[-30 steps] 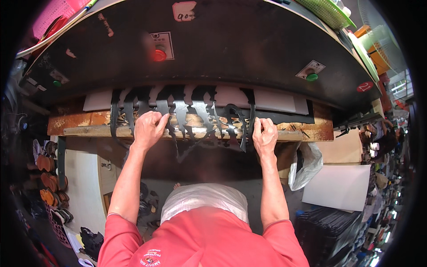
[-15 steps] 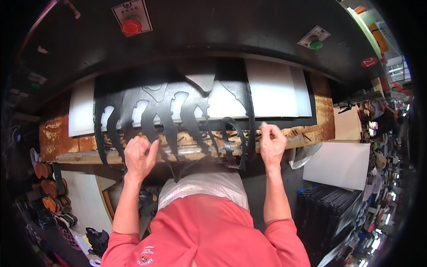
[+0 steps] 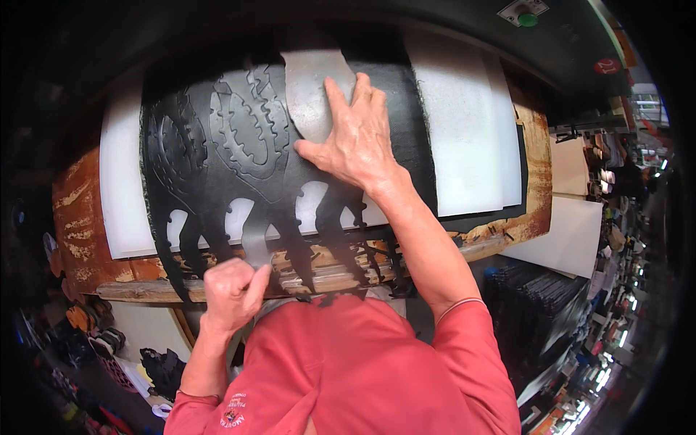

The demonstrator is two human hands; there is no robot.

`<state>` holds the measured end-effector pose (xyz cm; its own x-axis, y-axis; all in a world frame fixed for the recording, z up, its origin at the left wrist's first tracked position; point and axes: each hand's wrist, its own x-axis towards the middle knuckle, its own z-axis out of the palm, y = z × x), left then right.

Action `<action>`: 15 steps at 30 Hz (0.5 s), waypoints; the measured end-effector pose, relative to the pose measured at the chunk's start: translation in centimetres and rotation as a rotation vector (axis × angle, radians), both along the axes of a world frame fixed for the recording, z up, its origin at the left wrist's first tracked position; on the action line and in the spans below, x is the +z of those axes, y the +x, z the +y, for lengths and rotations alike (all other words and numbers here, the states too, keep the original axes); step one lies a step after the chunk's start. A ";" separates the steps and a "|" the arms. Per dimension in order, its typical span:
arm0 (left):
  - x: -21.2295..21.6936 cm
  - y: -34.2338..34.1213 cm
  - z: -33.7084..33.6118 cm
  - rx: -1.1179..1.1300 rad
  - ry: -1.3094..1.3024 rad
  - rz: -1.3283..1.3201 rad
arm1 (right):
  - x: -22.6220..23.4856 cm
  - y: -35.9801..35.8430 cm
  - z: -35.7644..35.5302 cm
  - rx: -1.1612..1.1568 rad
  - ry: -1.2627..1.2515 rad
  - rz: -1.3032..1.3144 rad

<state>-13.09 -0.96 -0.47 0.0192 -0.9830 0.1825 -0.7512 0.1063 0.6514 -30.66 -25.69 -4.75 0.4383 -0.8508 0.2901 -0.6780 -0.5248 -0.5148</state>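
A black sheet (image 3: 391, 116), rubber-like, lies over white boards with its sole-shaped cut-outs toward me. Its narrow front strips hang over the bench edge. Two outlined shapes with notched edges (image 3: 250, 130) are pressed into its left half. My right hand (image 3: 355, 138) is spread open, fingertips and thumb resting on and beside a grey sole-shaped plate (image 3: 308, 94) on the sheet. At the front edge my left hand (image 3: 235, 290) is closed, thumb up, at the lower end of one strip of the sheet; its fingers hide the grip.
White boards (image 3: 464, 130) lie under the sheet on a worn brown bench (image 3: 76, 210). A dark machine beam with a green button (image 3: 528, 19) overhangs the back. Right of the bench stand a white panel (image 3: 558, 235) and a stack of dark sheets (image 3: 533, 304).
My right hand has moved from the front right edge up and left onto the grey plate. My left hand remains closed at the front strips. The view has shifted, exposing more of the sheet.
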 end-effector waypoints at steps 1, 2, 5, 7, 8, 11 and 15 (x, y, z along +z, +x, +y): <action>0.6 0.4 -1.2 -0.026 -0.079 -0.019 | -0.3 0.4 0.1 -0.019 -0.039 0.012; 1.2 0.4 -2.3 -0.070 -0.085 -0.030 | -0.3 0.2 0.0 -0.031 -0.062 0.024; 0.9 -0.4 -7.4 -0.206 -0.241 -0.062 | 0.2 -0.3 -0.7 -0.017 0.031 0.058; 0.2 -1.3 -10.9 -0.063 -0.295 0.097 | 1.2 -1.4 -1.9 -0.002 0.174 -0.089; -0.5 -1.4 -12.7 -0.049 -0.318 0.094 | 1.7 -2.1 -2.6 0.019 0.334 -0.192; -2.4 -2.9 -15.6 -0.074 -0.166 -0.190 | 2.9 -4.3 -4.1 0.045 0.641 -0.435; -4.3 -3.5 -15.3 -0.105 -0.108 -0.349 | 2.8 -7.0 -5.0 0.107 0.787 -0.704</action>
<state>-16.55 -16.31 -4.78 -0.1620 -0.9511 0.2631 -0.9075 0.2483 0.3388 -37.61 -30.72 -1.98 0.4693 -0.8764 -0.1083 -0.0650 0.0880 -0.9940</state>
